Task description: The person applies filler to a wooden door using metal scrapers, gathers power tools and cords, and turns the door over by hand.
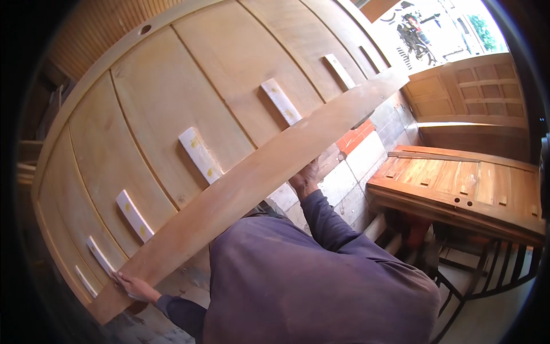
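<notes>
A long, wide wooden board runs diagonally across the near edge of a large panelled wooden door. My left hand grips the board near its lower-left end, with fingers on its upper face. Farther right, my right hand holds the board's near edge; its fingertips are partly hidden beneath. Several pale strips with yellowish spots, such as this strip, stand out from the panels, and their near ends meet the board or pass behind it.
At right, a reddish-brown wooden door lies flat above a dark metal grille. Another panelled wooden piece leans behind it. Tiled floor shows below the board. A motorbike stands outside in bright light.
</notes>
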`<action>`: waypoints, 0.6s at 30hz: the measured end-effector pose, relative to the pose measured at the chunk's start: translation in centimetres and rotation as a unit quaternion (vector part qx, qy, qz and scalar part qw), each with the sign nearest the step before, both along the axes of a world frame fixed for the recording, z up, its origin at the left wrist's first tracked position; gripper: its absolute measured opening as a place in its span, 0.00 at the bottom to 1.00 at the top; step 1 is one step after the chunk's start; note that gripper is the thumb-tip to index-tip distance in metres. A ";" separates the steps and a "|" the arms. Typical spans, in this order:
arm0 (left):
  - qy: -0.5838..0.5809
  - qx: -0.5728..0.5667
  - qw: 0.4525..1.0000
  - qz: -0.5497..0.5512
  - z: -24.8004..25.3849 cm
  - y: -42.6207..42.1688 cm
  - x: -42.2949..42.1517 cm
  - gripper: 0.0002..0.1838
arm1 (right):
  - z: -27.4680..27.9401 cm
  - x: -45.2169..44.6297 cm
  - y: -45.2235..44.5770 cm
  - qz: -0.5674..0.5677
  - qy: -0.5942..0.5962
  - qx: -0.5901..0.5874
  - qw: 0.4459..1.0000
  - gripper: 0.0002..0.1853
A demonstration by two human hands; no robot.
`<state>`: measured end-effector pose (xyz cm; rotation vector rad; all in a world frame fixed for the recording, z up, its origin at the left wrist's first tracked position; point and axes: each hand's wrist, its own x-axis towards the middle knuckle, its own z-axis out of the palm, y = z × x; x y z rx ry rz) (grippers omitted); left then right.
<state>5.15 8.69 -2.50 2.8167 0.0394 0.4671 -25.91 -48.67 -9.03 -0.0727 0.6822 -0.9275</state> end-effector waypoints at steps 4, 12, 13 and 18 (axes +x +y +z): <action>0.004 -0.085 0.993 0.076 1.1 -1.9 -0.9 0.25 | -1.9 0.3 -0.5 0.000 -0.005 -0.015 1.000 0.39; -0.037 -0.168 0.976 0.132 3.5 -4.8 -3.5 0.24 | -5.7 0.2 -0.2 -0.010 0.004 0.064 0.998 0.31; -0.053 -0.158 0.978 0.126 2.9 -4.4 -3.5 0.24 | -5.6 0.3 0.0 -0.001 -0.013 0.079 0.997 0.30; -0.079 -0.126 0.981 0.126 -1.9 -0.7 -3.1 0.24 | -2.3 1.3 0.7 -0.009 0.178 0.072 0.981 0.34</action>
